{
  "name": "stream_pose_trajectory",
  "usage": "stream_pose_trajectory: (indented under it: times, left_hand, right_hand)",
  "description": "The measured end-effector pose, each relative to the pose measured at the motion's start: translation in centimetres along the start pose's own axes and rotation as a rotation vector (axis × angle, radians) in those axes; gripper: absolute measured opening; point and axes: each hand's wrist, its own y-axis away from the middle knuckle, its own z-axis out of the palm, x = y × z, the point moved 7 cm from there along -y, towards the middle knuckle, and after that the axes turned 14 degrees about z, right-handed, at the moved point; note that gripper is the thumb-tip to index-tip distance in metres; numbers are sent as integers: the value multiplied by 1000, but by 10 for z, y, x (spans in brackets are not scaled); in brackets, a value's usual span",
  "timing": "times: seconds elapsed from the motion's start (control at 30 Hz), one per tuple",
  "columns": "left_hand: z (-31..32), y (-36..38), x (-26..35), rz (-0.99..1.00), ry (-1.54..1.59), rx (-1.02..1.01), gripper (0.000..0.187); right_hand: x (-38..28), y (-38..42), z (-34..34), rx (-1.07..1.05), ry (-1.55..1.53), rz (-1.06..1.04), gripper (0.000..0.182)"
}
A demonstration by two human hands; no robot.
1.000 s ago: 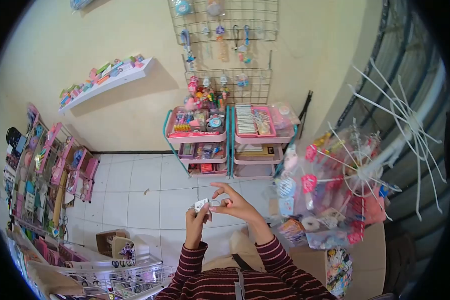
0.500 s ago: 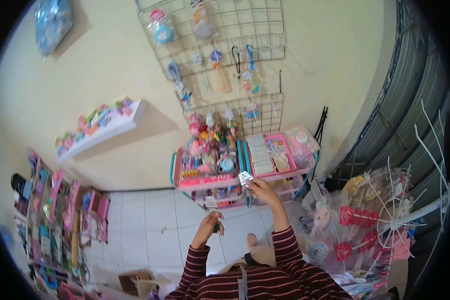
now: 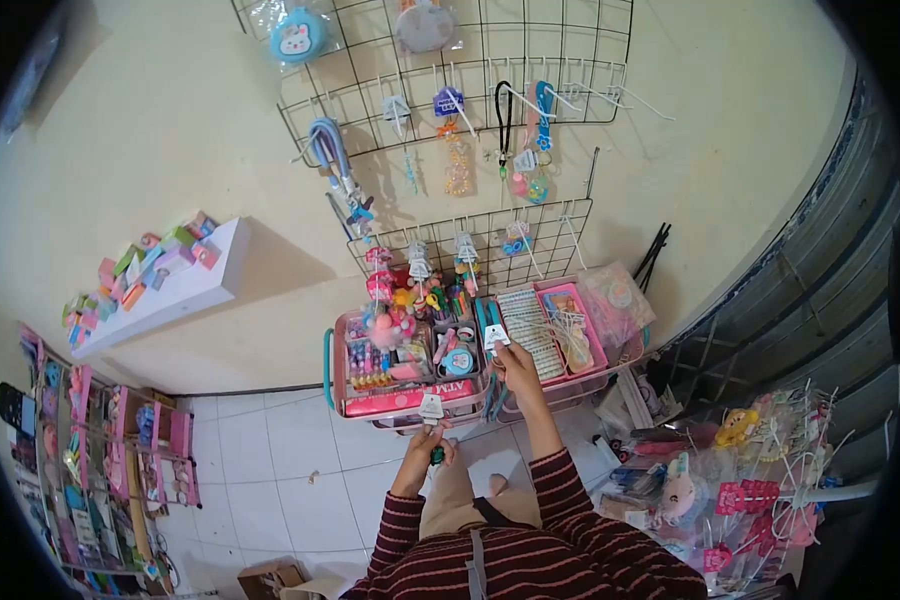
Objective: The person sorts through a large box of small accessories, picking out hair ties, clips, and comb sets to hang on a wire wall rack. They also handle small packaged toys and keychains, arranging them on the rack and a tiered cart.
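My left hand (image 3: 420, 462) is closed on a small white tag card (image 3: 431, 405) that stands up from the fingers. A dark green bit (image 3: 437, 455) shows at the same fingers; its kind is too small to make out. Farther forward, my right hand (image 3: 516, 368) pinches another white tag card (image 3: 496, 339). That card is in front of the cart's middle, between its two pink trays. Whatever hangs below the right card is hidden by the hand. Beneath both hands is the pink cart (image 3: 410, 411), filled with toys and small goods.
Wire racks (image 3: 560, 130) on the wall carry hanging keychains and straps. At left are a white wall shelf (image 3: 225, 265) with small boxes and a stocked pink shelf unit (image 3: 120, 460). Bagged goods hang from a stand (image 3: 750, 495) at right. A cardboard box (image 3: 270, 578) lies on the floor.
I have come closer to the cart and wall racks. My left hand's card is now upright and clearer. Both hands still hold their cards.
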Motion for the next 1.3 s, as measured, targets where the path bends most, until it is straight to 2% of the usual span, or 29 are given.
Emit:
stream_pose_trajectory:
  times: [0.1,0.13,0.17,0.23,0.43,0.53,0.73,0.8,0.93,1.0,1.03,1.1,1.17,1.23,1.3]
  left_hand:
    - [-13,-29,9,-43,15,-14,33]
    - [-21,-41,8,-9,-16,-13,42]
    - [-25,-52,7,-4,-5,-27,42]
    - [-42,-73,8,32,-88,73,46]
    - [-53,-114,24,142,-75,-15,44]
    - [-60,-122,19,176,-112,-29,44]
    - [-64,-134,4,107,-78,-67,43]
    - [-59,-139,10,117,-101,-108,44]
    - [-48,-147,22,121,-121,-189,46]
    - [-43,-149,22,111,-121,-211,47]
    - [-42,-150,21,112,-121,-217,47]
    - [-40,-151,16,89,-107,-222,47]
    - [-36,-153,12,64,-81,-248,47]
    - [-33,-155,3,31,-55,-273,47]
    - [-33,-161,-11,58,-67,-289,46]
  right_hand:
    - [-8,-24,6,69,2,-27,21]
    - [-12,-32,10,73,-8,-17,20]
    - [-17,-41,13,75,-18,-10,21]
    - [-24,-54,18,92,44,-1,21]
    - [-24,-67,21,194,53,10,21]
    - [-3,-85,9,162,-39,-28,20]
    - [6,-103,3,155,-73,-6,17]
    - [0,-121,2,206,38,-111,16]
    - [-21,-163,16,211,84,-97,16]
    - [-24,-198,14,184,146,-251,17]
    - [-24,-203,10,189,145,-255,17]
    - [-16,-208,11,61,4,-61,17]
    - [-2,-214,-1,93,0,-87,20]
    - [-11,-189,-13,385,185,-349,24]
    - [-1,-177,-24,419,122,-341,27]
